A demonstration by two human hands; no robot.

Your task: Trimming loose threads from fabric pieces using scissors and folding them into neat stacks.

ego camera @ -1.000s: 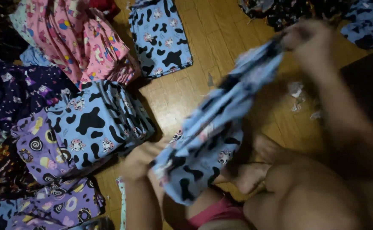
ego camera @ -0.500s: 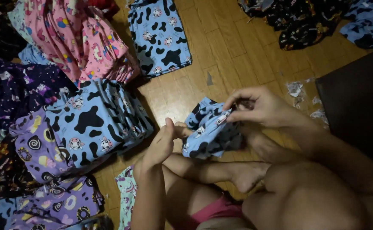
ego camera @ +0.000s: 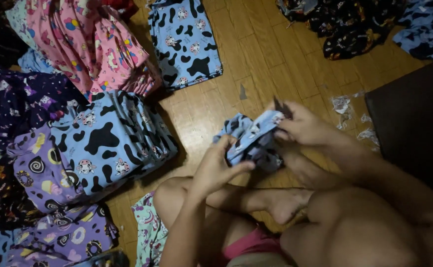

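A wooden floor (ego camera: 271,54) lies bare between stacks of folded printed cloth: a blue cow-print stack (ego camera: 112,143) to the left, a pink pile (ego camera: 93,39) beyond it. Above the person's crossed legs, a small bunched blue cloth (ego camera: 251,141) with black patches is held between both hands. The right hand (ego camera: 303,126) pinches its upper end in closed fingers; the left hand (ego camera: 216,168) grips its lower edge.

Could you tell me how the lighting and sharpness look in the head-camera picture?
Head view: warm, dim light; glare on the wooden plank floor; deep shadow beside the folded blue cow-print stack; left hand and right hand on the small blue cow-print garment are slightly soft; corners dark.
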